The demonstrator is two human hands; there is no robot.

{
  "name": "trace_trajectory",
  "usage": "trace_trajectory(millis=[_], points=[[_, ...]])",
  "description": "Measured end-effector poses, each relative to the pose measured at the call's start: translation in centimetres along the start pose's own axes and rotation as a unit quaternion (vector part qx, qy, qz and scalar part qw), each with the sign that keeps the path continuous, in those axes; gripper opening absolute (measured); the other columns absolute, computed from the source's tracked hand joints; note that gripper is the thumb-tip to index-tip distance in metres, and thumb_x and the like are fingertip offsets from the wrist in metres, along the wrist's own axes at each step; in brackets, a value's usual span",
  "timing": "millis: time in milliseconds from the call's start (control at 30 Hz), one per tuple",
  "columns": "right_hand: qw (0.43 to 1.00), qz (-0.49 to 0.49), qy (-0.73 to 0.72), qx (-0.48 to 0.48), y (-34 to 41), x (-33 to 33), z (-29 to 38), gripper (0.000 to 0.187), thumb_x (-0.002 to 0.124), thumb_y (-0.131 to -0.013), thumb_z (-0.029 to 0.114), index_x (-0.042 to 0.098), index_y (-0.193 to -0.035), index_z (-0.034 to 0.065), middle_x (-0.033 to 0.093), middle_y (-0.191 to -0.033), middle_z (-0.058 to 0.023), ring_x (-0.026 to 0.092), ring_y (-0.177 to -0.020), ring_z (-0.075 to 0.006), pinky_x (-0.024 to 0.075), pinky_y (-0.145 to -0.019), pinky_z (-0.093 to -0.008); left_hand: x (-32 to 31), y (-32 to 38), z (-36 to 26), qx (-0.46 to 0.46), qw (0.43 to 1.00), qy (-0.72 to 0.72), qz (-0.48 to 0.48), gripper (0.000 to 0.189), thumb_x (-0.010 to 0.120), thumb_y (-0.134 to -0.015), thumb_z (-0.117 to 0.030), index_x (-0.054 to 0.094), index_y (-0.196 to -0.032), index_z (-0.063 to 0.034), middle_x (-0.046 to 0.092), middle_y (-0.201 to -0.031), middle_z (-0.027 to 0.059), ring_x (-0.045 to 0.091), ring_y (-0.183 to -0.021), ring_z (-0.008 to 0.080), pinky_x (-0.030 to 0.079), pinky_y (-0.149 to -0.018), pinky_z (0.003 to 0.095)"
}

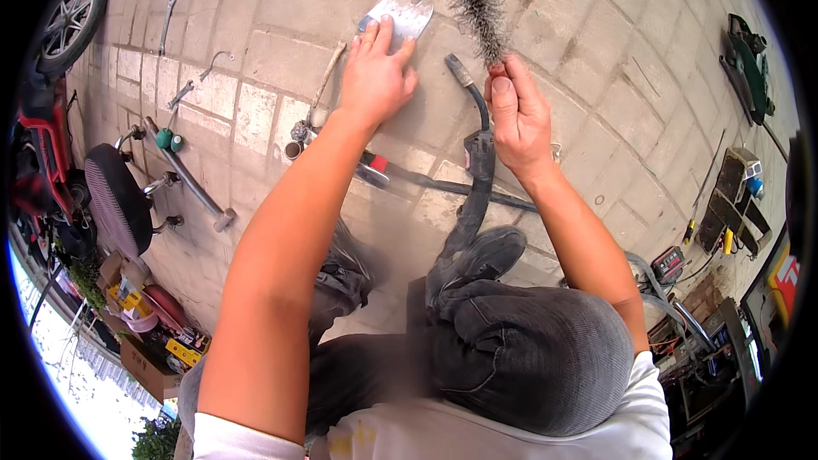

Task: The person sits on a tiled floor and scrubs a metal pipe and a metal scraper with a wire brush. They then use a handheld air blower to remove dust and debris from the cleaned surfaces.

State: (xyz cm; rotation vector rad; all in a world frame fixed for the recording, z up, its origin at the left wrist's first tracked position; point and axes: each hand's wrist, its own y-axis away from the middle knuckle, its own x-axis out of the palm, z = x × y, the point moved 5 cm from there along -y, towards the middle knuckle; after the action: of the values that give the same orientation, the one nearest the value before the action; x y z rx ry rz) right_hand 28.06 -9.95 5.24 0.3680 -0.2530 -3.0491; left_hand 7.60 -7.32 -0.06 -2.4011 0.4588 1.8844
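My left hand (381, 73) rests with spread fingertips on a flat, round-ended metal plate (409, 13) lying on the paving. To its right, my right hand (514, 102) pinches the lower end of a dark bristly brush (476, 3), which rises past the picture's top edge. Below that hand is a black welding torch (480, 147) on a thick cable, its pale nozzle pointing up and left. A stick-like handled tool (328, 76) lies left of my left forearm, near a short piece of metal pipe (294, 150).
A red-and-black tool (376, 166) lies between my forearms. Wrenches (167, 24), a hammer (192, 179) and a black padded seat (116, 201) are at left, beside a wheel (71, 25). Cardboard boxes (144, 364) stand lower left. Dark metal brackets (728, 201) and a screwdriver (690, 227) lie right.
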Motion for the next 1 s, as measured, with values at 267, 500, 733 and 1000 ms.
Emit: trace_trajectory(millis=[267,500,733,1000], points=[[0.995,-0.024,-0.006,-0.094,1.2,0.1,-1.1,0.037,0.055,-0.102,0.022,0.059,-0.129,-0.0024,0.071,-0.104,-0.0129,0.067,-0.093,-0.0181,0.0510,-0.084,-0.0294,-0.2,-0.4,-0.5,-0.027,1.000,0.009,0.010,0.047,0.062,-0.086,-0.028,0.064,-0.131,-0.0174,0.037,-0.154,0.0202,0.036,-0.143,0.0360,0.026,-0.117,0.0544],[0.997,-0.017,-0.017,-0.074,0.9,0.3,0.2,0.036,0.054,-0.102,0.022,0.060,-0.126,-0.0037,0.072,-0.105,-0.0125,0.067,-0.091,-0.0191,0.0513,-0.083,-0.0303,-1.1,-1.3,-0.3,-0.051,0.999,0.016,0.001,0.043,0.066,-0.084,-0.027,0.068,-0.125,-0.0176,0.043,-0.151,0.0169,0.043,-0.137,0.0332,0.030,-0.115,0.0526],[0.981,-0.002,-0.070,0.181,-0.1,-3.3,-0.2,0.043,0.054,-0.102,0.034,0.060,-0.127,-0.0005,0.057,-0.077,-0.0011,0.052,-0.067,-0.0085,0.0441,-0.061,-0.0255,-2.2,-4.1,1.3,-0.142,0.989,0.028,-0.029,0.079,0.082,-0.073,-0.034,0.049,-0.139,-0.0053,0.051,-0.136,0.0183,0.046,-0.127,0.0359,0.035,-0.107,0.0498],[0.940,-0.042,-0.163,0.296,3.9,-6.0,-0.9,0.038,0.052,-0.103,0.037,0.059,-0.125,0.0071,0.052,-0.071,0.0019,0.042,-0.053,-0.0046,0.0333,-0.042,-0.0218,-4.1,-5.6,1.5,-0.211,0.976,0.009,0.043,0.060,0.085,-0.073,-0.036,0.059,-0.117,-0.0036,0.061,-0.120,0.0146,0.056,-0.113,0.0300,0.041,-0.093,0.0468]])
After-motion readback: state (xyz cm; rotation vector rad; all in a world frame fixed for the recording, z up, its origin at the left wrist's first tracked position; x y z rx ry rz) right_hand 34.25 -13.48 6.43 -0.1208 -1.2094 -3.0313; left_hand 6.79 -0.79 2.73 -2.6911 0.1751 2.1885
